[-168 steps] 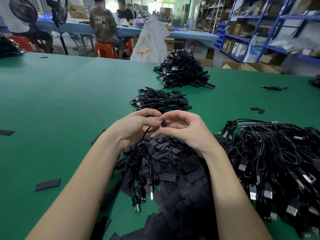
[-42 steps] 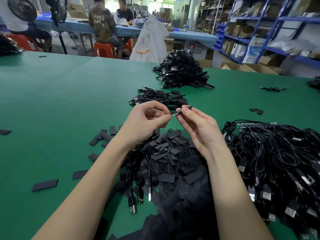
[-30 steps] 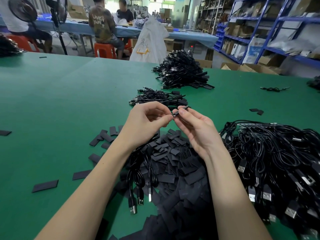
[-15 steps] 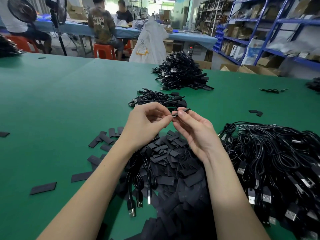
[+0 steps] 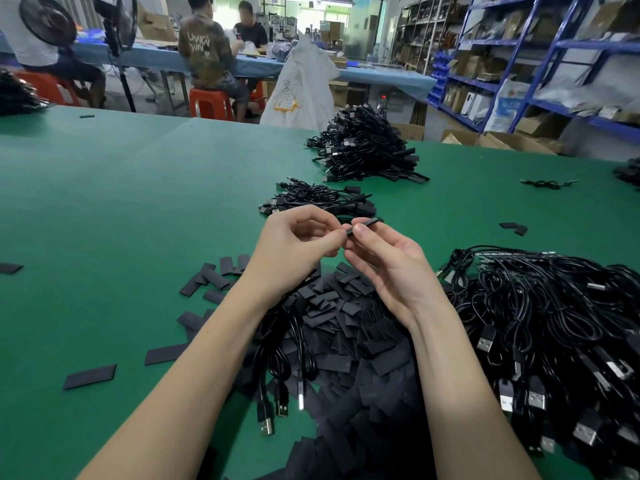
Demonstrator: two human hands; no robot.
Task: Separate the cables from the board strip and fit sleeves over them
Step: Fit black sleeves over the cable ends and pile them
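Two bare forearms reach in from the bottom edge, with no sleeve showing on either. The left hand (image 5: 298, 244) and right hand (image 5: 391, 268) wear no gloves, rings, watch or wristbands. The fingernails are short and unpainted.

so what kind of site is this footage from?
Most likely a small cable assembly workshop or warehouse floor: a large green-covered worktable carrying heaps of black USB cables, a pile of flat black sleeve pieces, and blue metal storage shelving stacked with cartons behind.
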